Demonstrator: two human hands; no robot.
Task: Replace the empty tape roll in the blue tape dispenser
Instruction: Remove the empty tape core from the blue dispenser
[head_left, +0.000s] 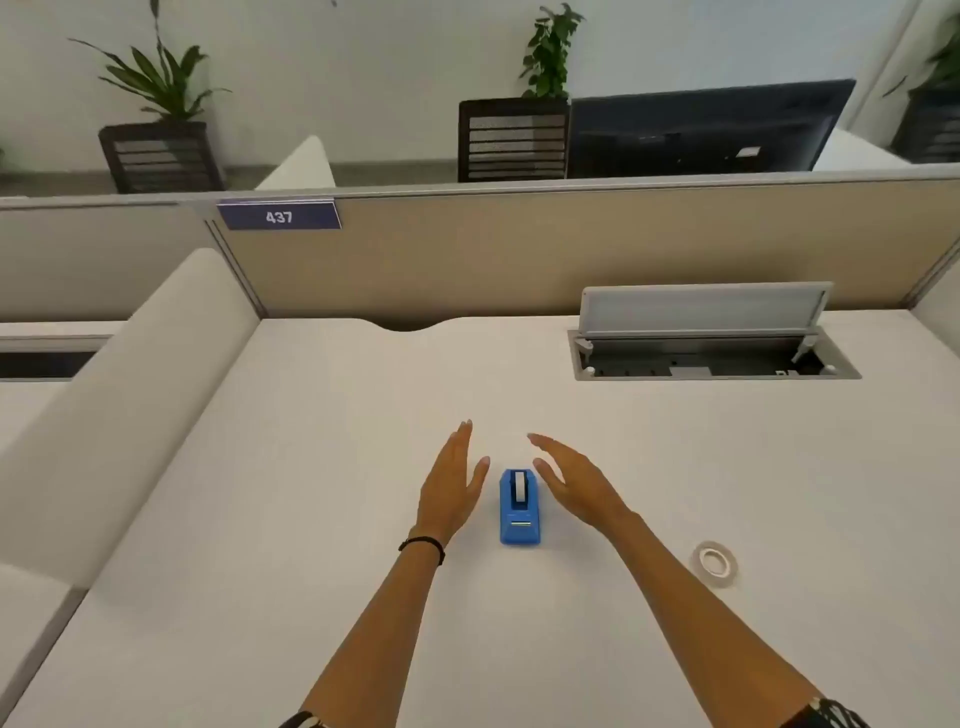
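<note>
The blue dispenser (520, 507) stands on the desk (311, 467) at the frame centre, between the left hand (453, 483) and right hand (576, 480), both open and empty. The tape roll (714, 563) lies lower right.

A cable tray (711, 358) is set open in the white table (311, 467); a partition (467, 260) bears a "437" label (279, 216).

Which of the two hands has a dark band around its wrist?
The left hand, held open just left of the blue tape dispenser, has a dark band around its wrist. The right hand, open on the dispenser's other side, has a bare wrist.
</note>
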